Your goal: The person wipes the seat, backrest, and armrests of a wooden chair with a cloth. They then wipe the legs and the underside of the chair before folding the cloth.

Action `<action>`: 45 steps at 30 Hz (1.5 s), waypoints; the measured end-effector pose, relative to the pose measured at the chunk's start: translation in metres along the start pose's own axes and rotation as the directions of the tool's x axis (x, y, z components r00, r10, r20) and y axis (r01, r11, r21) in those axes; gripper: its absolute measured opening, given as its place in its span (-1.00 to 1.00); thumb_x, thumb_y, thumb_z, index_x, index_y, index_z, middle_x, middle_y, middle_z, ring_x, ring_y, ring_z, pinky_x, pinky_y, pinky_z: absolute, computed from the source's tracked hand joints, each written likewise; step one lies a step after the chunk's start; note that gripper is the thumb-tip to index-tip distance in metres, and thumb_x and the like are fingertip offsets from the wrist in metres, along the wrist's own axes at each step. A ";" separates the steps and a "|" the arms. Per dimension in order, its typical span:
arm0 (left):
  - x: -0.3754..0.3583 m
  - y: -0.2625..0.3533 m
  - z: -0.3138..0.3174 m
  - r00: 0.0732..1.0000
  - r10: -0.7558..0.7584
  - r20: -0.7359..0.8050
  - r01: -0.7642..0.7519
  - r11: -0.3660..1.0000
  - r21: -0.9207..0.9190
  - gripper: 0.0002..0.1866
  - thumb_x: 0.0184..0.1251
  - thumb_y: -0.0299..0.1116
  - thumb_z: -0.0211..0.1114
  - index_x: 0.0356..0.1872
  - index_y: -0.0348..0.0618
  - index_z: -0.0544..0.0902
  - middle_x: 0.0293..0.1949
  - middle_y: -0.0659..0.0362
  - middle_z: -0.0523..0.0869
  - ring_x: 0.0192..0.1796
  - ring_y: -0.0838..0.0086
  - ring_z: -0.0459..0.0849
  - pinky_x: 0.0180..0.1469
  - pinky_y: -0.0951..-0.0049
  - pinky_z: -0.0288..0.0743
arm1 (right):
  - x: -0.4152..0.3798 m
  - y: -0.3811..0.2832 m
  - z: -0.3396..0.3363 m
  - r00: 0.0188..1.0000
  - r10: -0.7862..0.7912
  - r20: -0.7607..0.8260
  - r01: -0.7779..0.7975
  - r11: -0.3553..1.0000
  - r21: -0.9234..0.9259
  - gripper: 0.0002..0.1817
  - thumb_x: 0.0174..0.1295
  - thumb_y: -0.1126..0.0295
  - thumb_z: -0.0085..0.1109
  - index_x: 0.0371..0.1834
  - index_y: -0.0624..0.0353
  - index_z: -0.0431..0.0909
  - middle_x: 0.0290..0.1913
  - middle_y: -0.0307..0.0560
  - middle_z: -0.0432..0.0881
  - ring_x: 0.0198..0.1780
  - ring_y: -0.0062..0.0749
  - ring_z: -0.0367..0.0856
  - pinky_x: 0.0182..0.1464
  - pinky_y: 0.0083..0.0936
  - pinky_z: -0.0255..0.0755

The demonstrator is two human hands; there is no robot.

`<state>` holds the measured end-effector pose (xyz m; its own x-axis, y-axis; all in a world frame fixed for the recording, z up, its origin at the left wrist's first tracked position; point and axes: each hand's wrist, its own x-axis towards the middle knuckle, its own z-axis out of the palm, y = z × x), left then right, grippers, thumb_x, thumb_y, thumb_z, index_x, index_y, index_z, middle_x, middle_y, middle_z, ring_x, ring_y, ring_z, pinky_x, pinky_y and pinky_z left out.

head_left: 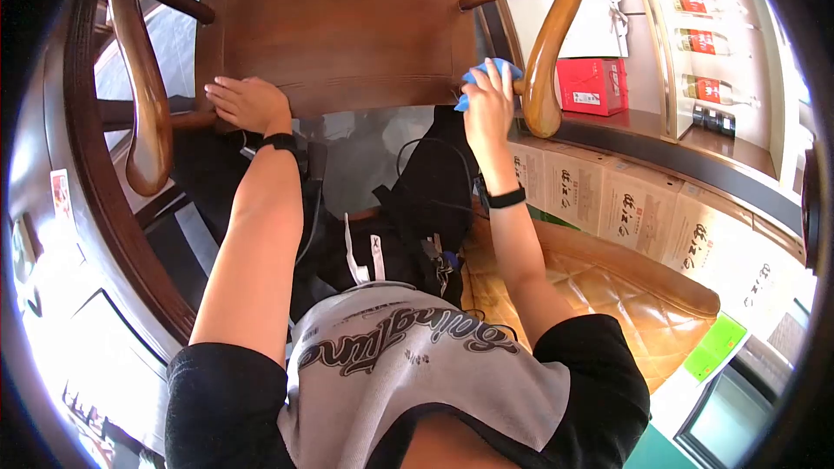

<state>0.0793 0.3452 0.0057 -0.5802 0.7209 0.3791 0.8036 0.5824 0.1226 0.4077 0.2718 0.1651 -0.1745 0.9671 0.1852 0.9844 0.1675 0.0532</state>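
Note:
A brown wooden armchair [339, 26] stands in front of me, its seat filling the top of the view. My left hand [248, 102] rests flat on the seat's front left corner, fingers apart, holding nothing. My right hand [488, 102] grips a blue cloth [479, 78] and presses it against the seat's front right corner, beside the curved right armrest [549, 52]. Both wrists wear black bands.
The left armrest [143, 95] curves down at the left. Several printed cardboard boxes [634, 204] line the right side below a shelf with a red box [591, 85] and bottles [708, 43]. A tan quilted cushion [599, 295] lies at my right. A black bag [408, 234] sits under the chair.

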 end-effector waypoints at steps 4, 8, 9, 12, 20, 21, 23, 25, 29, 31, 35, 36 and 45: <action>0.001 0.001 -0.002 1.000 -0.020 0.010 0.020 1.000 -0.013 -0.45 0.44 -0.24 0.01 0.34 -0.40 0.34 0.42 -0.21 0.30 0.48 0.01 0.24 0.43 0.04 0.16 | -0.007 -0.005 0.067 1.000 -0.030 0.002 0.030 0.998 -0.053 -0.82 0.12 0.45 0.08 -0.49 0.24 0.68 -0.17 0.07 0.63 0.23 -0.05 0.46 0.46 -0.12 0.09; 0.002 0.004 -0.003 1.000 -0.029 0.006 0.029 1.000 -0.012 -0.46 0.44 -0.24 0.02 0.34 -0.38 0.35 0.42 -0.19 0.31 0.48 0.03 0.24 0.43 0.05 0.16 | 0.007 0.002 0.072 0.995 -0.030 0.091 0.038 0.996 -0.082 -0.81 0.12 0.42 0.09 -0.48 0.20 0.71 -0.27 0.03 0.60 0.07 -0.10 0.50 0.41 -0.11 0.14; 0.002 0.004 -0.004 1.000 -0.029 0.008 0.029 1.000 -0.010 -0.46 0.44 -0.24 0.02 0.33 -0.38 0.35 0.42 -0.18 0.31 0.48 0.03 0.25 0.43 0.05 0.16 | 0.009 0.004 0.059 0.997 -0.049 0.058 0.051 0.998 -0.034 -0.80 0.11 0.41 0.10 -0.51 0.20 0.72 -0.31 0.00 0.62 -0.01 -0.14 0.53 0.40 -0.12 0.17; 0.002 0.005 -0.006 0.998 -0.050 0.029 0.051 0.998 -0.039 -0.46 0.41 -0.27 0.08 0.33 -0.35 0.35 0.44 -0.19 0.27 0.49 0.06 0.23 0.46 0.05 0.11 | 0.015 0.005 0.007 0.994 -0.057 0.091 0.064 0.995 -0.079 -0.84 0.03 0.46 0.14 -0.55 0.20 0.72 -0.39 0.00 0.64 -0.11 -0.14 0.56 0.35 -0.13 0.24; 0.003 0.005 -0.007 0.999 -0.035 0.017 0.036 0.998 -0.054 -0.45 0.40 -0.26 0.08 0.33 -0.36 0.35 0.44 -0.22 0.26 0.49 0.01 0.22 0.45 0.04 0.12 | -0.045 -0.029 0.025 0.871 0.491 0.018 -0.348 0.593 0.726 -0.70 -0.17 0.78 -0.03 -0.43 0.23 0.62 -0.27 0.01 0.64 -0.07 -0.07 0.59 0.16 -0.29 0.40; 0.002 0.004 -0.007 0.999 -0.028 0.017 0.029 0.998 -0.060 -0.45 0.40 -0.26 0.08 0.33 -0.36 0.35 0.44 -0.22 0.26 0.49 0.01 0.22 0.45 0.04 0.12 | -0.049 -0.028 0.026 0.793 0.608 0.037 -0.426 0.510 0.748 -0.57 -0.08 0.82 -0.10 -0.21 0.23 0.64 -0.20 -0.05 0.67 -0.01 -0.22 0.61 0.19 -0.36 0.40; 0.001 0.002 -0.004 1.000 -0.012 -0.002 0.012 1.000 -0.023 -0.45 0.39 -0.25 0.09 0.33 -0.36 0.36 0.43 -0.23 0.27 0.48 0.01 0.23 0.45 0.04 0.12 | -0.066 -0.008 0.038 0.556 0.818 0.145 -0.483 0.176 0.858 -0.57 0.24 0.74 -0.12 0.14 0.21 0.51 0.02 -0.03 0.62 0.05 -0.29 0.60 0.19 -0.36 0.43; 0.001 0.004 -0.003 1.000 -0.009 -0.012 0.008 1.000 -0.014 -0.44 0.38 -0.25 0.10 0.32 -0.36 0.36 0.43 -0.23 0.27 0.48 0.01 0.24 0.44 0.04 0.13 | -0.070 0.013 0.038 0.297 0.884 0.361 -0.401 -0.228 0.887 -0.61 0.43 0.60 -0.17 0.29 0.19 0.37 0.15 0.00 0.55 0.10 -0.19 0.61 0.07 -0.28 0.56; 0.002 0.005 -0.004 1.000 -0.023 -0.019 0.022 0.999 -0.029 -0.44 0.37 -0.25 0.11 0.32 -0.35 0.37 0.42 -0.22 0.30 0.47 0.02 0.25 0.43 0.04 0.15 | -0.060 0.042 0.042 0.137 0.921 0.366 -0.114 -0.352 0.929 -0.70 0.46 0.48 -0.12 0.20 0.22 0.43 0.10 -0.02 0.60 -0.05 -0.17 0.69 -0.07 -0.26 0.66; 0.000 0.002 -0.003 1.000 -0.017 -0.027 0.016 1.000 -0.027 -0.44 0.36 -0.26 0.12 0.32 -0.35 0.37 0.41 -0.22 0.30 0.47 0.02 0.25 0.43 0.04 0.16 | -0.051 0.052 0.046 0.185 0.884 0.429 -0.162 -0.403 0.901 -0.71 0.45 0.47 -0.09 0.18 0.23 0.46 0.10 -0.02 0.61 -0.08 -0.19 0.70 -0.08 -0.27 0.67; 0.001 0.004 -0.001 0.999 -0.024 -0.033 0.023 0.999 -0.023 -0.45 0.36 -0.25 0.12 0.31 -0.33 0.38 0.42 -0.21 0.30 0.47 0.03 0.26 0.42 0.04 0.17 | -0.027 0.013 0.020 0.236 0.871 0.430 -0.190 -0.392 0.900 -0.75 0.38 0.54 -0.01 0.09 0.28 0.49 -0.05 -0.01 0.63 -0.07 -0.26 0.68 -0.09 -0.39 0.65; 0.001 0.003 -0.002 0.999 -0.027 -0.027 0.026 0.999 -0.024 -0.45 0.36 -0.25 0.12 0.31 -0.33 0.39 0.42 -0.21 0.30 0.47 0.03 0.26 0.42 0.04 0.17 | -0.027 0.009 0.018 0.236 0.872 0.428 -0.108 -0.414 0.904 -0.78 0.34 0.57 0.00 0.01 0.31 0.51 -0.18 -0.03 0.64 -0.14 -0.27 0.69 -0.11 -0.41 0.65; 0.000 0.003 0.000 1.000 -0.029 0.006 0.029 0.999 -0.014 -0.43 0.37 -0.24 0.12 0.34 -0.31 0.36 0.43 -0.19 0.27 0.49 0.05 0.21 0.43 0.04 0.14 | -0.053 0.012 0.008 0.721 0.620 0.310 0.037 -0.481 0.876 -0.38 0.05 0.77 0.04 0.30 0.44 0.34 0.29 0.08 0.45 0.33 -0.17 0.44 0.44 -0.27 0.31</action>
<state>0.0814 0.3470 0.0064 -0.6041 0.7058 0.3700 0.7882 0.5977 0.1466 0.4285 0.2237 0.1483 0.4907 0.8604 -0.1375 -0.4616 0.1229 -0.8785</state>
